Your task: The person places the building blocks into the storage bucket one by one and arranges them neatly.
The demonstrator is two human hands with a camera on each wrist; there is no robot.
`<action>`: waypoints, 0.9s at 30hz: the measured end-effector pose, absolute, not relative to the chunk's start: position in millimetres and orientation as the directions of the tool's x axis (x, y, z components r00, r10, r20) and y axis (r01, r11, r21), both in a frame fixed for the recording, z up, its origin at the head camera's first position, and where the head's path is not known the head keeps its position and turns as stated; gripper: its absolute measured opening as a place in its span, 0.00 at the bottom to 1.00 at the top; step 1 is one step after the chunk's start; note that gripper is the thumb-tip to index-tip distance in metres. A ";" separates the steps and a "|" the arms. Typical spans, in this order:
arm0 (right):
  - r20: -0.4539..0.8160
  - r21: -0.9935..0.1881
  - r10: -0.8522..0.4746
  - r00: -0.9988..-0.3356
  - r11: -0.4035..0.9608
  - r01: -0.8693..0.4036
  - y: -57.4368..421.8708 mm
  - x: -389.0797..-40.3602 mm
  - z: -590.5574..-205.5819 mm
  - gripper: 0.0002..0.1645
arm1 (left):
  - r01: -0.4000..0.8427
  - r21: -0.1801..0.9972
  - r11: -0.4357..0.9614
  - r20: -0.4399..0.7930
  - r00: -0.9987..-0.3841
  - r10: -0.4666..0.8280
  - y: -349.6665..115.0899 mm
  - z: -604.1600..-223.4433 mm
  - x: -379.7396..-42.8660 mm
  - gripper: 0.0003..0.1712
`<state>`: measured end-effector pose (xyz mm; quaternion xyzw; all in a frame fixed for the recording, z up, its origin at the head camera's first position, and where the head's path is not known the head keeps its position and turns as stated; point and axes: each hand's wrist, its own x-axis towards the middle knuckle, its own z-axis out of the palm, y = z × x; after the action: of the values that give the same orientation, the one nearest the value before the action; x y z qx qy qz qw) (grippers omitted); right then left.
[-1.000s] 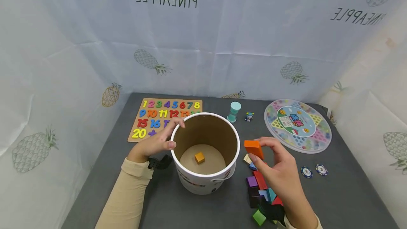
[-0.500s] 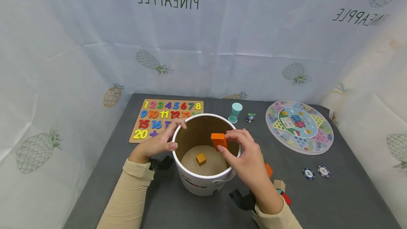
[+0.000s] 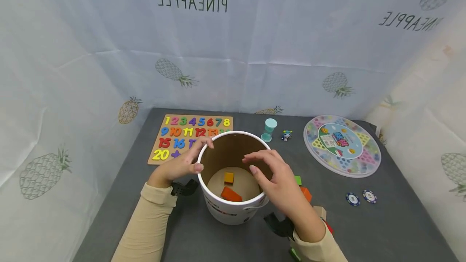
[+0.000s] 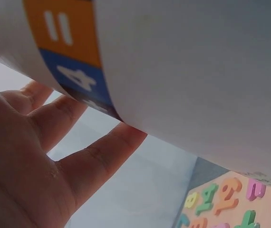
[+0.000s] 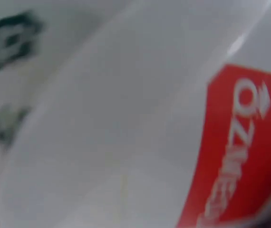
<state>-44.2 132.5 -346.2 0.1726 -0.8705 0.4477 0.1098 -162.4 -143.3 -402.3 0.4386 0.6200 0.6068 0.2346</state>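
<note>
A white bucket (image 3: 223, 213) stands mid-table with printed labels on its outer wall. My left hand (image 3: 178, 165) grips its left rim, fingertips over the edge; the left wrist view shows several fingers against the bucket's white side (image 4: 183, 71). Over the right part of the opening is my right hand (image 3: 278, 177), thumb and fingers apart with nothing between them. On the bucket floor lie a yellow-orange block (image 3: 229, 178) and, nearer the front wall, an orange block (image 3: 231, 194). The right wrist view holds the bucket's outside with a red label (image 5: 240, 147), partly blurred.
Several coloured blocks, among them an orange one (image 3: 306, 193) and a plain wooden one (image 3: 320, 212), lie partly hidden by the right arm. A number board (image 3: 171, 136), an hourglass (image 3: 268, 130), a small figurine (image 3: 286, 135), a round game board (image 3: 342, 144) and poker chips (image 3: 352, 199) surround the bucket.
My right hand has carried an orange block left from beside the bucket and let it go over the opening. It now lies on the bucket floor. The left hand keeps its grip.
</note>
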 end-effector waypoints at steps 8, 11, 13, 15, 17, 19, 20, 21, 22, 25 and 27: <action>0.596 -0.585 -0.160 -0.787 0.585 -0.562 170.0 -4.1 -365.0 0.27 | 0.269 0.954 -0.130 0.253 -0.495 0.831 -143.3 -402.7 -163.0 0.36; 0.492 -0.594 -0.094 -0.865 0.690 -0.413 194.1 15.1 -381.4 0.29 | 0.272 0.955 -0.120 0.247 -0.501 0.829 -143.2 -401.6 -162.6 0.37; 0.374 -0.584 -0.047 -0.926 0.764 -0.274 210.8 28.1 -396.9 0.27 | 0.266 0.956 -0.119 0.243 -0.500 0.831 -142.5 -401.4 -162.0 0.36; 0.252 -0.537 -0.007 -0.968 0.831 -0.146 225.2 42.0 -413.6 0.25 | 0.258 0.958 -0.123 0.240 -0.495 0.835 -141.2 -401.8 -161.3 0.37; 0.148 -0.495 0.028 -0.989 0.867 -0.050 234.5 55.2 -429.3 0.22 | 0.254 0.959 -0.127 0.240 -0.490 0.838 -140.5 -401.8 -161.2 0.38; 0.104 -0.465 0.018 -0.994 0.885 -0.033 239.9 66.6 -443.3 0.21 | 0.253 0.960 -0.124 0.238 -0.492 0.837 -141.0 -401.5 -161.6 0.38; 0.116 -0.452 -0.015 -0.993 0.890 -0.066 242.2 70.8 -450.9 0.21 | 0.251 0.960 -0.123 0.236 -0.496 0.836 -141.5 -401.3 -162.0 0.38; 0.089 -0.452 -0.046 -0.995 0.888 -0.081 243.9 73.9 -456.5 0.20 | 0.252 0.960 -0.120 0.235 -0.498 0.835 -142.0 -401.0 -162.2 0.38; 0.067 -0.449 -0.090 -0.994 0.886 -0.110 245.4 76.1 -462.0 0.21 | 0.252 0.961 -0.117 0.234 -0.502 0.833 -142.5 -400.8 -162.3 0.38; 0.022 -0.440 -0.237 -0.971 0.870 -0.222 247.9 79.5 -477.5 0.22 | 0.248 0.961 -0.121 0.235 -0.505 0.831 -144.1 -401.3 -162.0 0.36; -0.045 -0.459 -0.282 -0.958 0.858 -0.231 246.8 80.7 -484.0 0.23 | 0.250 0.959 -0.130 0.242 -0.496 0.834 -144.0 -400.8 -160.9 0.36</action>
<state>80.7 246.8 -484.0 0.1332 -0.9623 0.2307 -0.0554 -160.9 -144.0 -400.8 0.4411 0.6142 0.6088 0.2399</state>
